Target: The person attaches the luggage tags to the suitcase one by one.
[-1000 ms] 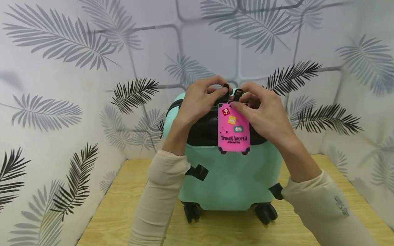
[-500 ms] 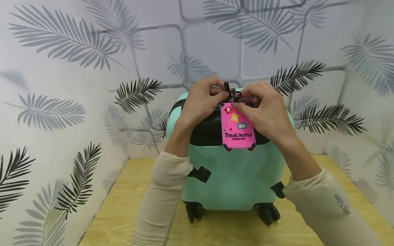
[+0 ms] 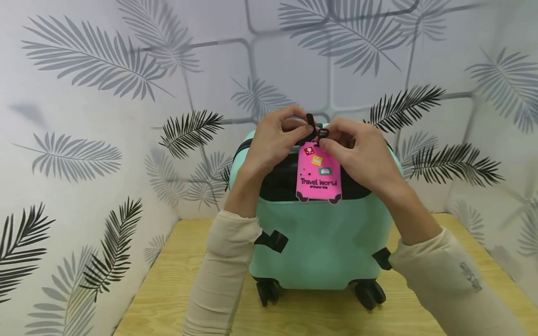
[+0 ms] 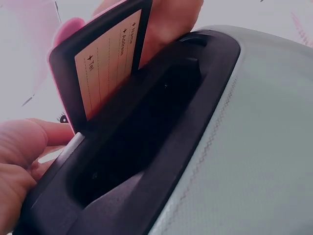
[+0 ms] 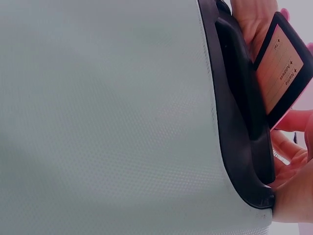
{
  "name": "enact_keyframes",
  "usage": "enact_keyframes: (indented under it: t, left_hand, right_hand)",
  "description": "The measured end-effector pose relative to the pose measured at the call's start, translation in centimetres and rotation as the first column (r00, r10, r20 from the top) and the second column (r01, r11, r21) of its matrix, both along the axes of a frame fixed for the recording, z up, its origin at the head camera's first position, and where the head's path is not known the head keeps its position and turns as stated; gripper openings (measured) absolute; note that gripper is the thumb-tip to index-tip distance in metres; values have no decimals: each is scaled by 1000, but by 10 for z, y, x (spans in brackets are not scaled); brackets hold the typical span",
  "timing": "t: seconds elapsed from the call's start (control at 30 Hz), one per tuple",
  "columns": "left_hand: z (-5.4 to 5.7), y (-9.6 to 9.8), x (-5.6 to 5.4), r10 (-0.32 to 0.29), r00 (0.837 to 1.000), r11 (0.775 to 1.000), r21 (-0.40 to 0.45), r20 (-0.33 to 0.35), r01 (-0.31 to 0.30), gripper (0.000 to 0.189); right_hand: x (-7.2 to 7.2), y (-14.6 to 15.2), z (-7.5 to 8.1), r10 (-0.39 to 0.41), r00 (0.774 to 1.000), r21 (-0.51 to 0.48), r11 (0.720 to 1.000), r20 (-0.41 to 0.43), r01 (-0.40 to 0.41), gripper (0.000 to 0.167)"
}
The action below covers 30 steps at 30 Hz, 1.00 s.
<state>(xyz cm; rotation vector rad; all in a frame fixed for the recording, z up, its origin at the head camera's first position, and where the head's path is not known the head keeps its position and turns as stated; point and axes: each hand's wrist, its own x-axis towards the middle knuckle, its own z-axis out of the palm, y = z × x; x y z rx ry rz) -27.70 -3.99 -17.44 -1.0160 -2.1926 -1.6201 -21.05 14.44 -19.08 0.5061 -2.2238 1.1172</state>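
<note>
A pink luggage tag (image 3: pixel 311 173) has shifted slightly leftward in the head view and now sits a little higher against a mint-green suitcase (image 3: pixel 321 238) than half a second earlier, while the black loop (image 3: pixel 321 135) above it has tipped lower. The person's left hand (image 3: pixel 277 137), fingers curled, pinches a black strap end (image 3: pixel 310 120) that points upward; the right hand (image 3: pixel 365 149), also curled, grips the loop between thumb and fingers just beside it. The tag hangs below the two hands, in front of the suitcase's black top panel (image 3: pixel 277 179), its front reading "Travel World" under three colored patches. The wrist views show its black-framed back, with a card (image 4: pixel 110 63) printed "Name," "Address" and "Tel," facing a recessed black handle (image 5: pixel 242 73). The suitcase stands upright on black wheels (image 3: pixel 370 293) atop a wood-grain surface (image 3: pixel 168 280), between cream sleeves (image 3: pixel 227 266), before a wall (image 3: pixel 290 70) patterned with gray and black leaves.
</note>
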Motion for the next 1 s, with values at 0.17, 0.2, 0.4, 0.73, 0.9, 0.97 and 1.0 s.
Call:
enact_keyframes:
  t: [0.17, 0.2, 0.4, 0.73, 0.9, 0.97, 1.0]
  left_hand:
    - [0, -2, -2, -28, 999, 998, 50, 24, 27, 7]
    - [-1, -2, -2, -34, 999, 997, 64, 29, 32, 7]
    - [-3, -2, -3, -48, 998, 989, 141, 42, 42, 11]
    - [-1, -3, -1, -31, 998, 974, 225, 60, 16, 20]
    - [-3, -3, 1, -13, 999, 973, 232, 29, 6, 14]
    - [-3, -1, 2, 27, 1000, 975, 222, -9, -24, 13]
    - [-4, -1, 2, 55, 998, 976, 212, -32, -47, 12]
  right_hand:
    - [-2, 0, 1, 8, 1000, 4, 1000, -3, -8, 13]
    - [-3, 0, 1, 3, 1000, 9, 1000, -10, -3, 12]
    - [-6, 0, 1, -23, 999, 23, 999, -43, 24, 12]
    - [-15, -7, 7, -35, 994, -63, 998, -106, 28, 14]
    - [-18, -8, 10, -40, 995, -60, 998, -89, 35, 12]
    - [-18, -8, 9, -39, 996, -44, 998, -86, 35, 11]
    - [-18, -8, 8, -35, 996, -38, 999, -86, 32, 10]
